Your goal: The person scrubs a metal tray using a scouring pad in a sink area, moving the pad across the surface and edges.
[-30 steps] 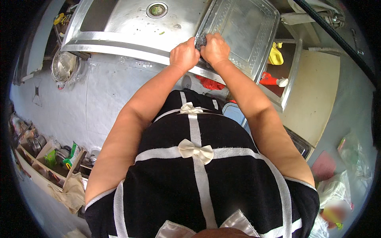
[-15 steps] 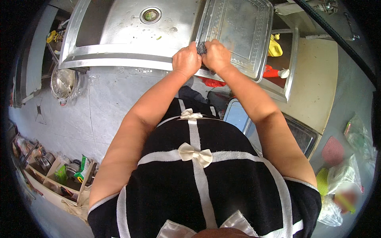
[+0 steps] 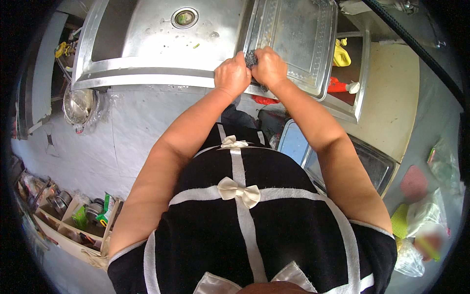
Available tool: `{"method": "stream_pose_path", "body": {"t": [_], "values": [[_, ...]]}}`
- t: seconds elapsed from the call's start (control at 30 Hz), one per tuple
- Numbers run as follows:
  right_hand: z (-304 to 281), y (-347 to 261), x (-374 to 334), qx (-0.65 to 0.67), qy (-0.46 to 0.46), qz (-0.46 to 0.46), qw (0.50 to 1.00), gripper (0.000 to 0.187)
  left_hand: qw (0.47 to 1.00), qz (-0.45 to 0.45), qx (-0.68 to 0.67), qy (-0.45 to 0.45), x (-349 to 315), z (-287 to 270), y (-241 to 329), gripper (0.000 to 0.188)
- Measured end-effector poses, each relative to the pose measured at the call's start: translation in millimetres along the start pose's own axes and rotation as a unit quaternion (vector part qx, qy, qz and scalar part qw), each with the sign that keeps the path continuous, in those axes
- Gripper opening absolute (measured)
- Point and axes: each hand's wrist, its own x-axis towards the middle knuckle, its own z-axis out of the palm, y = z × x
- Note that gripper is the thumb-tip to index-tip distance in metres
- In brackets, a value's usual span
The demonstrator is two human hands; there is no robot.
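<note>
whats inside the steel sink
A drain, a small green scrap and water drops show inside. Whatever lies under the metal tray at the right, or behind the left hand and right hand, is covered and cannot be seen.

The sink (image 3: 161,44) runs off the top of view, as does the tray (image 3: 298,49) at its right. At the sink's front, the right grip (image 3: 270,67) covers part of a dark wad (image 3: 251,59); whatever the left grip (image 3: 232,76) holds is hidden. Well below right, one item (image 3: 429,245) is blurred.
</note>
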Motion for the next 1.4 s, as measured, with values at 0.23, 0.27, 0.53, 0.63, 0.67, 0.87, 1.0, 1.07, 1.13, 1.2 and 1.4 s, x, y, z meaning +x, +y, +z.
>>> {"method": "stream_pose_path", "body": {"t": [0.23,0.27,0.53,0.63,0.67,0.87,1.0,1.07,1.13,1.2,1.4], "values": [[-7.8,0.1,33.1,-0.016,0.027,0.067,0.997,0.026,1.000,0.006,0.003,0.004,-2.1,-2.8,3.4,0.030],[-6.9,0.4,21.9,-0.026,0.004,0.042,0.999,0.026,1.000,0.007,0.004,0.009,-3.5,0.3,0.0,0.037],[-2.8,8.7,20.9,0.005,0.046,0.019,0.999,0.022,1.000,0.002,0.018,-0.008,-3.9,0.6,4.2,0.047],[-6.5,9.9,36.6,0.003,0.065,0.045,0.997,0.022,0.999,-0.025,0.030,-0.024,-4.6,-4.5,9.7,0.047],[-7.7,11.0,32.9,0.008,0.042,0.020,0.999,0.022,0.999,-0.021,0.033,-0.008,-4.4,0.3,8.1,0.047],[-6.6,13.1,-1.7,0.051,0.019,-0.058,0.997,0.022,0.999,-0.006,0.037,0.026,-2.6,4.3,12.1,0.046],[-9.4,22.0,29.0,0.053,0.048,-0.034,0.997,0.022,0.997,-0.019,0.063,0.040,1.3,6.6,14.1,0.046],[-1.5,26.3,33.9,0.050,0.074,-0.029,0.996,0.024,0.996,-0.019,0.071,0.043,1.2,10.2,12.1,0.046],[-7.8,19.8,9.2,0.056,0.023,-0.062,0.996,0.025,0.996,-0.016,0.071,0.045,-0.1,11.6,9.9,0.046],[-10.5,19.7,1.3,0.062,-0.005,-0.083,0.995,0.025,0.996,-0.019,0.074,0.036,-2.4,10.3,12.4,0.046],[-7.8,33.7,44.8,0.067,0.064,-0.051,0.994,0.023,0.994,-0.055,0.088,0.025,1.9,9.1,19.6,0.047]]}}
